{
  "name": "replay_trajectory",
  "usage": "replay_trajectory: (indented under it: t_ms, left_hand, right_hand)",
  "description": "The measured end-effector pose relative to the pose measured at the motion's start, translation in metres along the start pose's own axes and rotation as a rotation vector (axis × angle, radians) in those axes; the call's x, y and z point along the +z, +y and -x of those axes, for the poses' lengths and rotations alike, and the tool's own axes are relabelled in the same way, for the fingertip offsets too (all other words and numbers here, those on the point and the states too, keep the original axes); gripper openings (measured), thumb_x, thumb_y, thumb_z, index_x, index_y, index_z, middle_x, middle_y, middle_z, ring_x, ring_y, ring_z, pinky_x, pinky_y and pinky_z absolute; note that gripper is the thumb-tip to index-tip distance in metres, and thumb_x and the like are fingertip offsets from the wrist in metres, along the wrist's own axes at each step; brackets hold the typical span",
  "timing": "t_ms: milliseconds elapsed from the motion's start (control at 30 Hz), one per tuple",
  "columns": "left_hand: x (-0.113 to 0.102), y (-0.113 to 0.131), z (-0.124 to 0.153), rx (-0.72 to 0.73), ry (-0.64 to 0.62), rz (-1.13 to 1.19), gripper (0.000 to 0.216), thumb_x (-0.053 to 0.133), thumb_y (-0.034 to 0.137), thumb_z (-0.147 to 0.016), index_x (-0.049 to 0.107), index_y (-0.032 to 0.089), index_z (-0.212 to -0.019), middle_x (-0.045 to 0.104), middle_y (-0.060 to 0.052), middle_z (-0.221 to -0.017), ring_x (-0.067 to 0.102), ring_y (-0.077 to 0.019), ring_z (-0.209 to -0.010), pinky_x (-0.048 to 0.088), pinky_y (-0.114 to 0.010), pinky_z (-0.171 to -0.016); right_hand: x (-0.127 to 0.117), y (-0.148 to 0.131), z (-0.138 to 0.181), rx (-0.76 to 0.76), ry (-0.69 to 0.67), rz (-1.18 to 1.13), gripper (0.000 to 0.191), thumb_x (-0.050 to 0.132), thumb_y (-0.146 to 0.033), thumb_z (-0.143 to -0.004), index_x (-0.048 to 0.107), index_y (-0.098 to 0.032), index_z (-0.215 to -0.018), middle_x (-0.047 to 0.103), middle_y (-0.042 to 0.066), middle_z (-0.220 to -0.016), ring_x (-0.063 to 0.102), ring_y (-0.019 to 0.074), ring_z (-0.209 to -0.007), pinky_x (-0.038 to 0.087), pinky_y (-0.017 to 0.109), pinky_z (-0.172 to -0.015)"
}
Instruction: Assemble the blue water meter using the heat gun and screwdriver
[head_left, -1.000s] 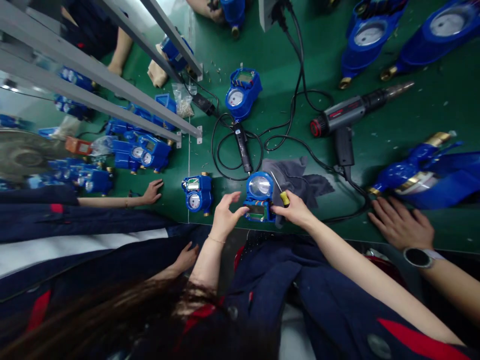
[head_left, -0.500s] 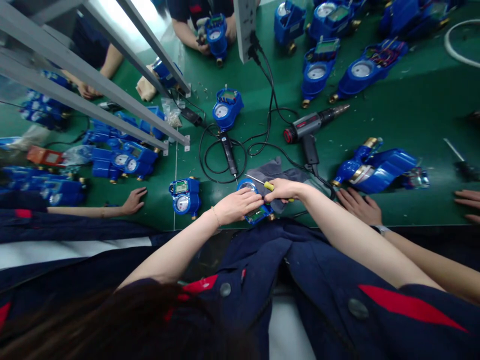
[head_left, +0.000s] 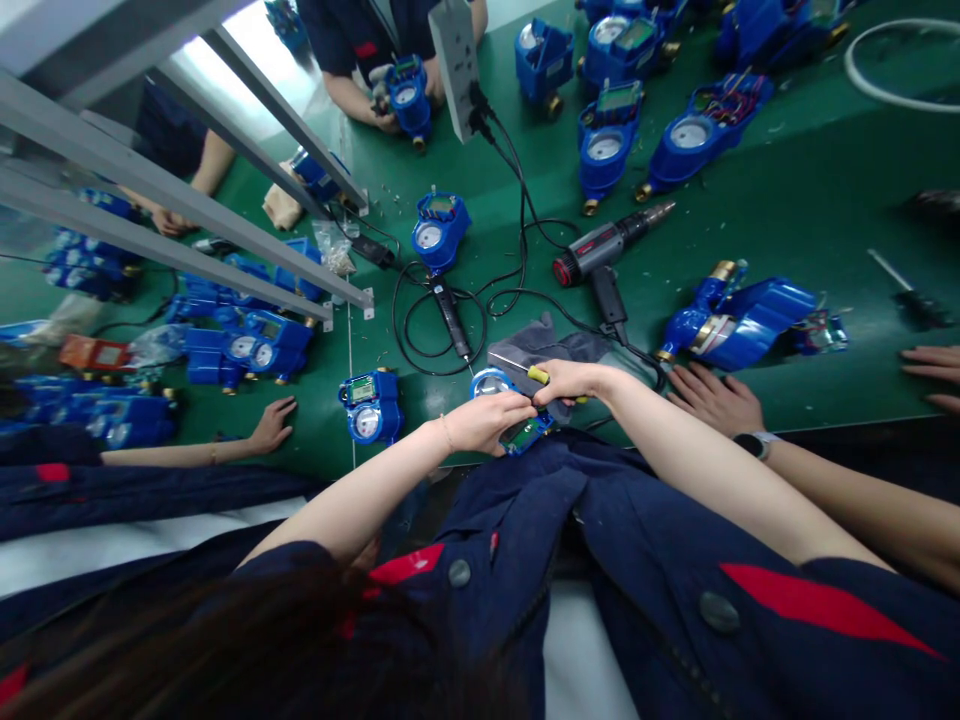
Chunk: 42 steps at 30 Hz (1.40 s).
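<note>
A blue water meter (head_left: 491, 382) with an exposed green circuit board (head_left: 527, 434) lies at the table's near edge. My left hand (head_left: 487, 420) is closed on its middle, fingers together, covering part of it. In my right hand (head_left: 568, 382) is a yellow-handled screwdriver (head_left: 538, 375), its thin shaft pointing left above the meter. The right fingertips meet the left ones over the board, and what lies beneath them is hidden. A grey cloth (head_left: 551, 343) rests just behind the meter.
A black electric screwdriver (head_left: 450, 318) with a coiled cable lies ahead, a heat gun (head_left: 600, 255) to its right. Other blue meters (head_left: 371, 405) stand around. A metal frame (head_left: 292, 270) rises at left. A co-worker's hand (head_left: 716, 405) rests near at right.
My left hand has turned from lying flatter to curling round the meter, its fingertips closer to my right hand. The right hand still holds the screwdriver. The whole view has shifted slightly.
</note>
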<state>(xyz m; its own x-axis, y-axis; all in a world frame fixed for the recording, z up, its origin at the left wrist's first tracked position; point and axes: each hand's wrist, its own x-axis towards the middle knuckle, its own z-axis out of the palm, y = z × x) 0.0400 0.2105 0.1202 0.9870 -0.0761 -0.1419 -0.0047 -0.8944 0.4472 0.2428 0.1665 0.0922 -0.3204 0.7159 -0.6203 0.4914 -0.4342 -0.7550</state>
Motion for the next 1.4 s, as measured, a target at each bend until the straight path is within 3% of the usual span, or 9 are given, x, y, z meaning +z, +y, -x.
replay_trajectory:
  t_ms: [133,267,400,500,633,800,1233,1400]
  left_hand:
    - [-0.011,-0.004,-0.003,-0.026,0.038,0.018,0.065,0.066,0.028,-0.06,0.048,0.011,-0.12,0.052,-0.014,-0.12,0.05,-0.0244,-0.111,0.037,-0.036,-0.102]
    - [-0.015,-0.006,0.001,-0.107,0.047,-0.024,0.069,0.07,0.033,-0.056,0.048,0.023,-0.122,0.052,-0.01,-0.12,0.043,-0.0288,-0.118,0.011,-0.054,-0.11]
    - [-0.003,-0.006,0.009,-0.245,0.078,-0.035,0.082,0.077,0.047,-0.052,0.045,0.03,-0.126,0.018,-0.015,-0.145,0.016,-0.0423,-0.132,0.011,-0.065,-0.103]
    - [0.01,-0.004,0.012,-0.36,0.162,0.008,0.099,0.073,0.063,-0.052,0.033,0.026,-0.134,-0.001,-0.017,-0.148,0.002,-0.044,-0.134,0.011,-0.064,-0.104]
    - [0.021,0.0,0.013,-0.489,0.258,0.014,0.113,0.071,0.063,-0.053,0.016,0.014,-0.14,0.002,-0.023,-0.147,-0.001,-0.0403,-0.136,0.014,-0.059,-0.107]
    - [0.021,0.0,0.015,-0.463,0.227,-0.065,0.108,0.067,0.059,-0.057,0.019,0.004,-0.138,0.006,-0.027,-0.146,0.002,-0.041,-0.135,0.019,-0.056,-0.108]
    - [0.01,-0.004,0.02,-0.388,0.201,-0.102,0.1,0.067,0.051,-0.055,0.028,0.006,-0.135,0.015,-0.026,-0.145,0.011,-0.0408,-0.134,0.022,-0.053,-0.108]
    - [0.028,0.017,0.017,-0.575,0.171,-0.139,0.118,0.068,0.066,-0.052,0.012,0.011,-0.14,0.006,-0.026,-0.147,0.003,-0.0439,-0.134,0.015,-0.066,-0.102]
  right_hand:
    - [-0.006,0.0,-0.001,-0.004,0.016,-0.055,0.024,0.06,-0.028,-0.078,0.05,-0.015,-0.095,0.046,-0.009,-0.052,0.039,0.0033,-0.035,0.031,0.015,-0.034]
    - [-0.007,0.0,-0.003,-0.015,0.01,-0.102,0.024,0.06,-0.03,-0.078,0.05,-0.015,-0.094,0.046,-0.01,-0.051,0.039,0.0035,-0.034,0.031,0.015,-0.033]
    - [-0.004,0.004,-0.006,-0.025,-0.01,-0.122,0.023,0.058,-0.031,-0.081,0.051,-0.014,-0.093,0.045,-0.009,-0.053,0.038,0.0023,-0.036,0.031,0.014,-0.034]
    - [-0.003,0.008,-0.007,-0.03,-0.024,-0.128,0.022,0.056,-0.032,-0.083,0.051,-0.013,-0.093,0.044,-0.009,-0.053,0.037,0.0019,-0.036,0.031,0.014,-0.034]
    - [-0.004,0.012,-0.006,-0.045,-0.044,-0.139,0.022,0.055,-0.032,-0.085,0.052,-0.013,-0.095,0.045,-0.009,-0.055,0.037,0.0016,-0.036,0.031,0.014,-0.034]
    - [-0.002,0.011,-0.004,-0.053,-0.07,-0.143,0.021,0.053,-0.032,-0.086,0.052,-0.012,-0.094,0.047,-0.008,-0.056,0.037,0.0015,-0.037,0.031,0.014,-0.034]
    - [0.006,0.009,-0.004,-0.071,-0.059,-0.099,0.023,0.05,-0.031,-0.088,0.051,-0.012,-0.102,0.049,-0.006,-0.063,0.038,0.0014,-0.041,0.032,0.013,-0.035]
    - [0.017,0.019,-0.004,-0.079,-0.027,-0.081,0.023,0.051,-0.033,-0.087,0.052,-0.012,-0.098,0.048,-0.006,-0.063,0.039,0.0016,-0.042,0.034,0.014,-0.037]
